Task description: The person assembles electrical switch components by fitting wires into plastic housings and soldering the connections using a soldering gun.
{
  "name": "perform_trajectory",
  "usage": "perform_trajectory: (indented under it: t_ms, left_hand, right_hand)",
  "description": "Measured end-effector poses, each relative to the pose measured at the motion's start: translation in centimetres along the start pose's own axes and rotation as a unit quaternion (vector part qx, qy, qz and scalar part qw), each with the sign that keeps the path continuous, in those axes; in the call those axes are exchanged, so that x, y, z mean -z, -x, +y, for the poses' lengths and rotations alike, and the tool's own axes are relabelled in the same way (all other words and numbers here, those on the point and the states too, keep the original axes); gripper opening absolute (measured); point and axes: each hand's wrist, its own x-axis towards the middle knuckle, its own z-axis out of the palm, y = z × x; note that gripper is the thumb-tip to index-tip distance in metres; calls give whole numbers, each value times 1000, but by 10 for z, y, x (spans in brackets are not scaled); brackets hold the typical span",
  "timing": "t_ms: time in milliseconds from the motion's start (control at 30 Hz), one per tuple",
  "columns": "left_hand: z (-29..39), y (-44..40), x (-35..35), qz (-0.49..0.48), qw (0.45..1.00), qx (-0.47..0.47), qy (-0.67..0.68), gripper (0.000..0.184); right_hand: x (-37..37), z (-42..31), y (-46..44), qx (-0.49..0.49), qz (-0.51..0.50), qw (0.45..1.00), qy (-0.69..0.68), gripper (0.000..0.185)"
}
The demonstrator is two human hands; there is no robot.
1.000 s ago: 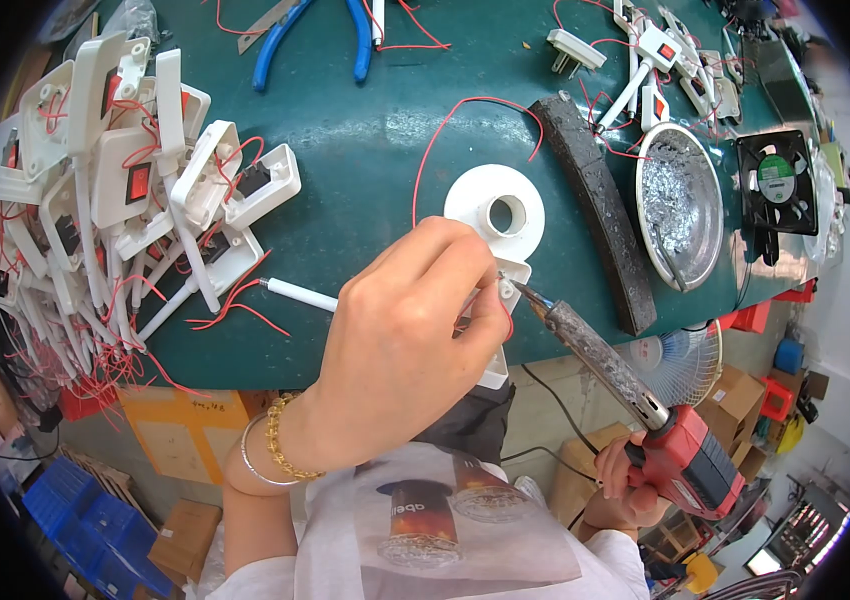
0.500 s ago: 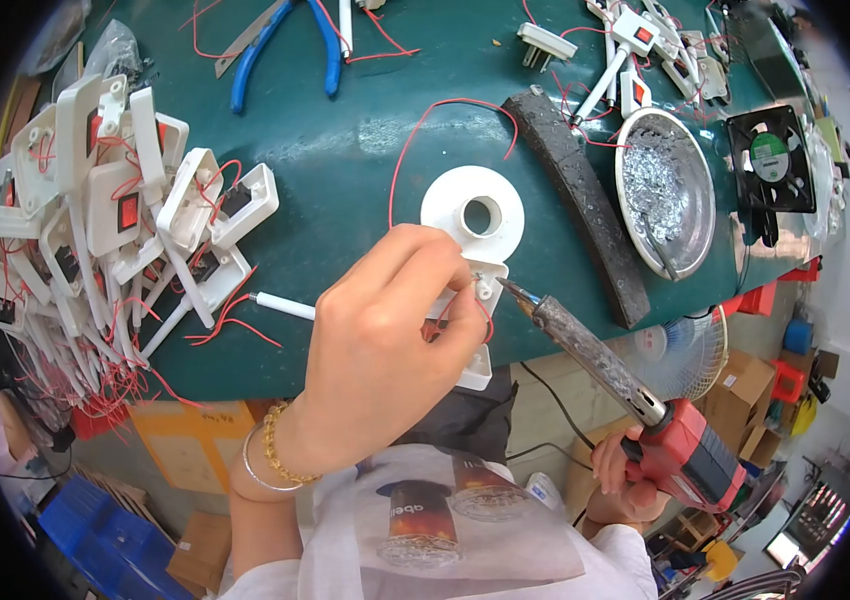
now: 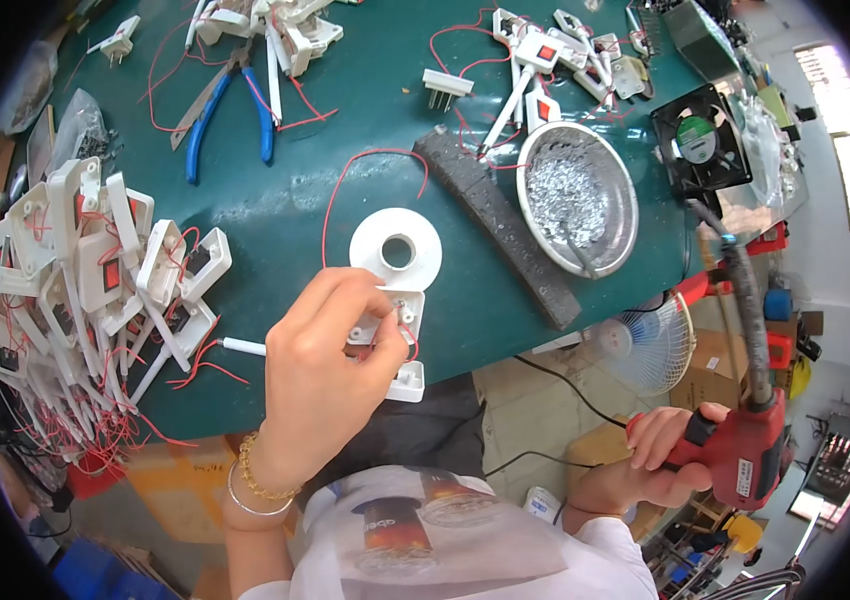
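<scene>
My left hand [image 3: 330, 350] pinches at a white plastic housing [image 3: 406, 306] near the table's front edge; a red wire loops beside the fingertips, and what lies between them is too small to make out. Just behind the housing lies a white spool [image 3: 423, 250]. Off the table's right front, my right hand [image 3: 665, 462] is wrapped round the red handle of a soldering iron [image 3: 753, 450], whose tip points up, away from the housing. A white cable end [image 3: 243, 347] with bared red wires lies left of my left hand.
White housings [image 3: 75, 290] with red wires are heaped at left. Blue-handled pliers [image 3: 207, 125] lie at the back. A dark bar [image 3: 505, 235], a bowl of metal bits [image 3: 628, 190] and a black fan [image 3: 700, 140] are on the right. A floor fan [image 3: 645, 345] stands below the edge.
The soldering iron has moved away from the housing to the right and now points upward in my right hand. My left hand still pinches at the housing. The view has shifted.
</scene>
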Motion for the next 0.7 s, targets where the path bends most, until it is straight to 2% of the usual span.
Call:
perform_trajectory:
  t_ms: [67, 133, 167, 233, 367, 467, 700]
  left_hand:
    - [-1, 0, 1, -6, 1000, 5, 6, 8]
    - [0, 2, 1, -7, 1000, 5, 14, 8]
    - [1, 0, 2, -8, 1000, 7, 21, 8]
    - [-1, -2, 2, 0, 1000, -5, 17, 8]
    - [-4, 1, 3, -1, 1000, -11, 17, 9]
    - [-5, 1, 3, -1, 1000, -9, 17, 9]
    - [-3, -1, 3, -17, 1000, -11, 11, 9]
  right_hand:
    - [5, 14, -1, 41, 1, 999, 0, 70]
    - [10, 36, 6, -123, 114, 968, 187, 71]
    - [11, 38, 3, -119, 115, 969, 183, 71]
    - [11, 37, -8, -96, 39, 986, 128, 64]
    - [8, 31, -6, -86, 12, 992, 89, 67]
    - [3, 30, 1, -103, 23, 993, 45, 70]
    - [1, 28, 5, -109, 11, 993, 37, 75]
